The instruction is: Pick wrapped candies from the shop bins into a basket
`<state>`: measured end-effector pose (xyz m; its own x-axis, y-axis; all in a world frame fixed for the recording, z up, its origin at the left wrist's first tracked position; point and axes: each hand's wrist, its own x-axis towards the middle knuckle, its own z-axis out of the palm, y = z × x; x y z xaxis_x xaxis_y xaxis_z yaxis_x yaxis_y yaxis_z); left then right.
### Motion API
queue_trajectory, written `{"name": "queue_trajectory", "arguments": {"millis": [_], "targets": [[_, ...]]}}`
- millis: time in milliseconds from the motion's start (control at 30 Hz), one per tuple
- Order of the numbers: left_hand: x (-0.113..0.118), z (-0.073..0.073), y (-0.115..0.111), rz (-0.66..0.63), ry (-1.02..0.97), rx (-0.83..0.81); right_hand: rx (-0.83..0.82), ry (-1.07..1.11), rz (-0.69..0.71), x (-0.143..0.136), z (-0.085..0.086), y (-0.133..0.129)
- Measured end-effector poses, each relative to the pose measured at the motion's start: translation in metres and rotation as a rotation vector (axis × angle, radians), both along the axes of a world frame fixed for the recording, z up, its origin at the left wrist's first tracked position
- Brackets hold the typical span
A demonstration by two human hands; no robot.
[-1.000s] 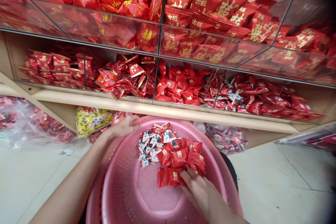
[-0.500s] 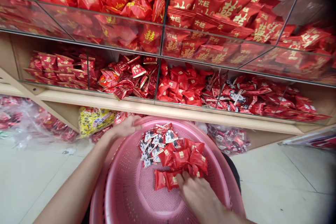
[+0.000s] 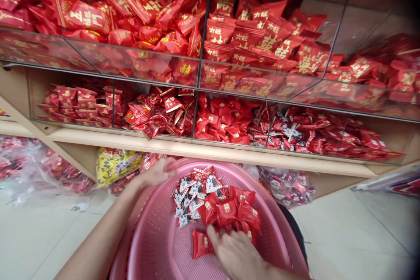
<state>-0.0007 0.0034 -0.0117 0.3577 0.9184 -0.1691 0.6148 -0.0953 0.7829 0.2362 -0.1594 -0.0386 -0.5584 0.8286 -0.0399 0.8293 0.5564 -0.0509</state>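
Left hand [image 3: 158, 173]: at upper-left rim of pink basket [image 3: 151, 232] — hold on it unclear.
Right hand [image 3: 234, 249]: apart from left, fingers on red packets [image 3: 227, 212]; can't tell if any is pinched.
Red packets: in basket, beside and touching black-and-white packets [image 3: 194, 197].
Handling: light fingertips, one packet at a time — steady rim should help.

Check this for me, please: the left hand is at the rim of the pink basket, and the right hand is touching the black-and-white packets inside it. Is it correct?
Not quite. The head view shows the right hand at the red packets, not the black-and-white packets. The left hand is indeed at the rim of the pink basket.
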Motion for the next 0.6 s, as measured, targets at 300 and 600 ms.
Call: {"name": "queue_trajectory", "arguments": {"millis": [300,600], "targets": [[-0.002,-0.001,0.000,0.019,0.011,-0.025,0.239,0.218,-0.453,0.049,0.134,0.140],[-0.002,0.003,-0.001,-0.075,0.001,-0.051,0.184,0.136,-0.662,0.065,0.123,0.192]]}}
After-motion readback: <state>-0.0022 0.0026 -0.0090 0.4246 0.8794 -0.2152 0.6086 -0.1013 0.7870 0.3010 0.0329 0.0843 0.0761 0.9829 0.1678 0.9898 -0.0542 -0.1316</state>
